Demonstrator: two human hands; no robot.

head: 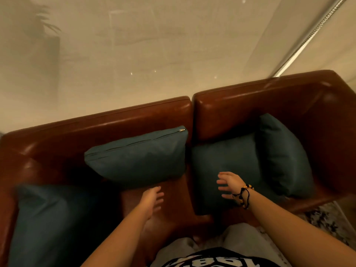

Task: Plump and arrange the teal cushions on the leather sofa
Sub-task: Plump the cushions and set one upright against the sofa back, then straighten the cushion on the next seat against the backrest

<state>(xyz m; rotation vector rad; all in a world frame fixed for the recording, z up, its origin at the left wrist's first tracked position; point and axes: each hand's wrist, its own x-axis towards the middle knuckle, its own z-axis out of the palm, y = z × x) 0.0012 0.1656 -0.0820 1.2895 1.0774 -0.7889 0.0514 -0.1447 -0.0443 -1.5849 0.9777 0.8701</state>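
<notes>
Several teal cushions lie on a brown leather sofa (146, 114). One cushion with a zip (138, 160) leans on the backrest at the middle. A second cushion (50, 224) lies at the near left. A third cushion (225, 170) sits on the right seat, and another cushion (285, 157) leans in the right corner. My left hand (152, 199) hovers over the bare seat below the zipped cushion, fingers apart, holding nothing. My right hand (229, 185), with a beaded bracelet on the wrist, is spread just above the third cushion; contact is unclear.
A pale sheer curtain (154, 54) hangs behind the sofa, with a vertical frame (308, 41) at the right. A patterned rug (323, 222) shows by the sofa's right front. My white trousers and dark printed shirt fill the bottom edge.
</notes>
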